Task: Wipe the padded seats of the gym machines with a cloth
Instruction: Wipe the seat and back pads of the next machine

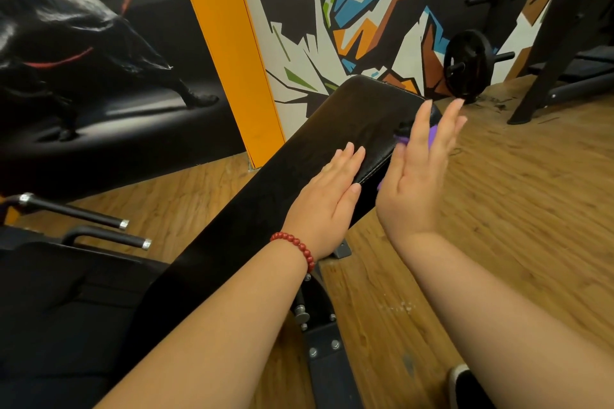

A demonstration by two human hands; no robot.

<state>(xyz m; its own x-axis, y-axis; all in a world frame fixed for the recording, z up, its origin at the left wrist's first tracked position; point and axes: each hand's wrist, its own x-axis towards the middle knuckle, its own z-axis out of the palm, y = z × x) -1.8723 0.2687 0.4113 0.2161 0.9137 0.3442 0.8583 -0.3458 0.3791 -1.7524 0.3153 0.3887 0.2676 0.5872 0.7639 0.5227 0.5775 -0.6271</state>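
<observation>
A long black padded bench seat (349,116) slopes from the lower left up toward the wall. My left hand (327,196), with a red bead bracelet on the wrist, lies flat on the pad near its right edge and holds nothing. My right hand (415,183) is at the pad's right side edge with its fingers stretched out. It presses a purple cloth (432,139) against that edge. Only small bits of the cloth show between and below the fingers; the rest is hidden behind the hand.
The bench's metal frame (319,342) with bolts runs below the pad. Two black handles (106,236) stick out at the left. An orange pillar (229,43) stands behind the bench. A weight plate (466,63) and a black rack (558,53) stand at the right on the wooden floor (515,192).
</observation>
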